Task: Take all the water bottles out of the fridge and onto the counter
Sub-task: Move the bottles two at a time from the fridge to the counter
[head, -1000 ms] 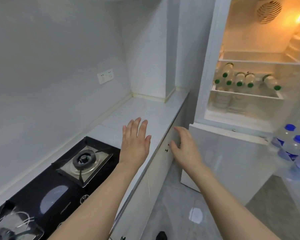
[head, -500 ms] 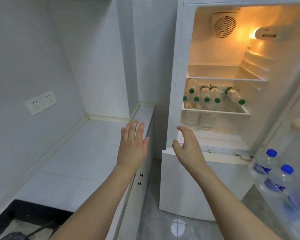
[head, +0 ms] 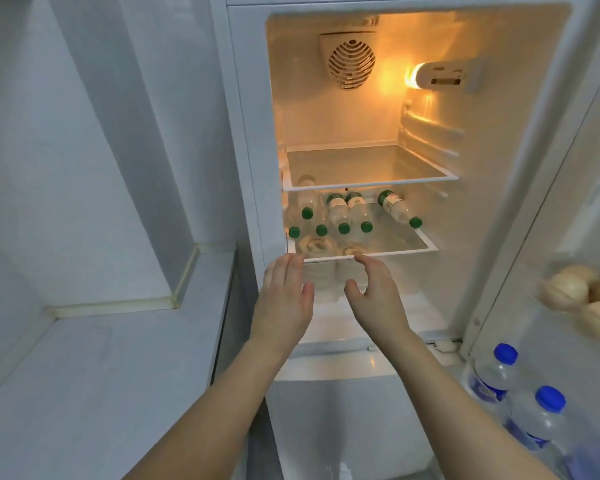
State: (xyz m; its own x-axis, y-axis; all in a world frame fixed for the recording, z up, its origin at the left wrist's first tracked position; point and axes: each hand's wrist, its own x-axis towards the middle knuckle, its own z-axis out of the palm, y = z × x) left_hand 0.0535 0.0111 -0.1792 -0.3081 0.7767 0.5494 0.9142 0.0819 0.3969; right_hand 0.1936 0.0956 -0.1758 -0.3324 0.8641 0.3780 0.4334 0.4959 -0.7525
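Note:
The fridge point(head: 246, 133) stands open with its light on. Several clear water bottles with green caps point(head: 343, 216) lie on their sides on the lower glass shelf point(head: 426, 245), caps toward me; one point(head: 397, 211) lies apart at the right. Two blue-capped bottles point(head: 496, 374) stand in the door rack at the lower right. My left hand point(head: 284, 303) and my right hand point(head: 378, 299) reach in side by side just below that shelf's front edge. Both hold nothing, with fingers relaxed. The white counter point(head: 101, 375) runs along the left.
The upper glass shelf point(head: 371, 168) carries nothing. Eggs point(head: 575, 292) sit in the door rack at the right. More pale containers show dimly under the lower shelf. A tiled wall corner point(head: 184, 282) closes the counter's back end. The freezer door point(head: 343, 427) is below.
The view swung right from the stove and counter to face the fridge. Both hands moved forward and right, from over the counter edge to just under the lower shelf.

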